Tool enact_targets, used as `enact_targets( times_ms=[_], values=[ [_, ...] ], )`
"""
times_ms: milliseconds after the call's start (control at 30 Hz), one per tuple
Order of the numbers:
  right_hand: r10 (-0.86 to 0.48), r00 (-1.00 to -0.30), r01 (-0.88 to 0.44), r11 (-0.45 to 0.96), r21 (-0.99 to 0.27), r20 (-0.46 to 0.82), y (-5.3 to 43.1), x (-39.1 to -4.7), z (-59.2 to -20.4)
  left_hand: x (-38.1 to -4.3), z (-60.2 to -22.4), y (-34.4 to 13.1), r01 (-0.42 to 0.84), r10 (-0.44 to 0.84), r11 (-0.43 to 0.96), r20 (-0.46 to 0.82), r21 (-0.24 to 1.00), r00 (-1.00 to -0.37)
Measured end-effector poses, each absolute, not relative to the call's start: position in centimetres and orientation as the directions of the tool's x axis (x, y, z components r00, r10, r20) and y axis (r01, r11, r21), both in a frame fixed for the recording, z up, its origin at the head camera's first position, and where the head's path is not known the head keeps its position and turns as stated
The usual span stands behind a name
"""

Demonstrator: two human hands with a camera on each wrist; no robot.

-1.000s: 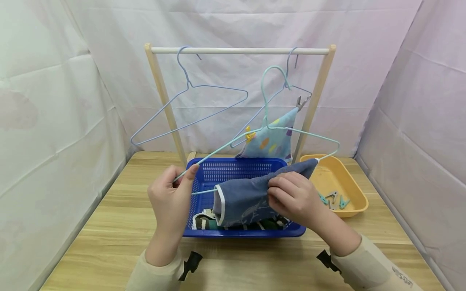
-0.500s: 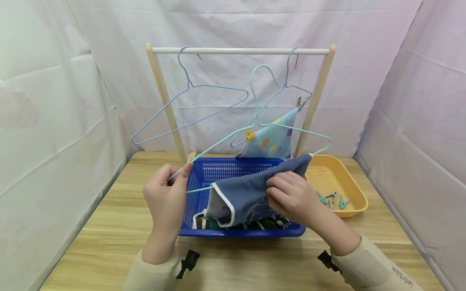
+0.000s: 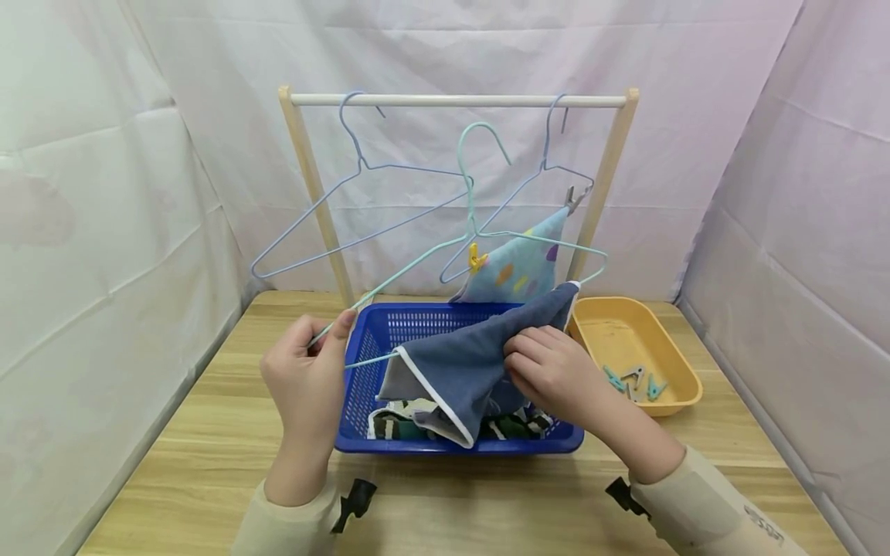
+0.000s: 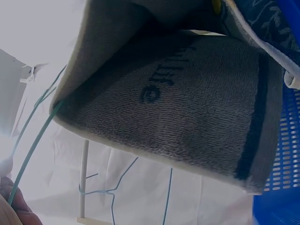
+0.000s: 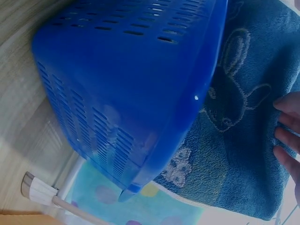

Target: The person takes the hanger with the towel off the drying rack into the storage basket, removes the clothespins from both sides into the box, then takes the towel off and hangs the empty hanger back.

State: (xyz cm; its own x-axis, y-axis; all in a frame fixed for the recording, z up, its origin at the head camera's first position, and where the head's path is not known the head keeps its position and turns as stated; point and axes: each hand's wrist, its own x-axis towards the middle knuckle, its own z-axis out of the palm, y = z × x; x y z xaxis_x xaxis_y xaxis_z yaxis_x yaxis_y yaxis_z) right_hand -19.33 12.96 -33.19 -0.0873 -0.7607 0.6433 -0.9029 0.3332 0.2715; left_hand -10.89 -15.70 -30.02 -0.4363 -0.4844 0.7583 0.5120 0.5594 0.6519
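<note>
In the head view my left hand (image 3: pixel 309 378) pinches the left end of a mint-green wire hanger (image 3: pixel 410 266), its hook pointing up. A dark blue towel (image 3: pixel 459 351) with white edging hangs folded over the hanger's lower bar. My right hand (image 3: pixel 552 374) grips the towel's upper fold with curled fingers. From the left wrist, the towel's grey inner side (image 4: pixel 173 108) shows lettering and a dark stripe. The right wrist view shows a pale animal outline on the blue side (image 5: pixel 253 108), with my right fingertips (image 5: pixel 285 136) on the cloth.
Below the towel stands a blue basket (image 3: pixel 361 445) with a striped cloth (image 3: pixel 389 425). Behind it, a rack (image 3: pixel 445 100) bears a bare blue hanger (image 3: pixel 306 208) and another with a spotted cloth (image 3: pixel 518 270) clipped on. At right, a yellow tray (image 3: pixel 684 371) holds several clothespins (image 3: pixel 634 376).
The hanger and towel have shifted left along with my left hand. The towel's left end has spread apart, its front corner dropping lower. My right hand has moved slightly left.
</note>
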Motion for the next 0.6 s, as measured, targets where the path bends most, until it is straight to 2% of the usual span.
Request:
enact_targets(
  times_ms=[233,600],
  values=[
    [-0.786,-0.133,-0.886,0.367,0.283,0.604,13.1,-20.1,-33.6,-10.8,-30.0,-16.0,0.497,-0.502,0.564,0.752,0.660,-0.428],
    [-0.828,-0.116,-0.854,0.365,0.371,0.549,13.6,-21.7,-34.3,-10.7,-30.1,-16.8,0.485,-0.547,0.538,0.723,0.689,-0.421]
  ],
)
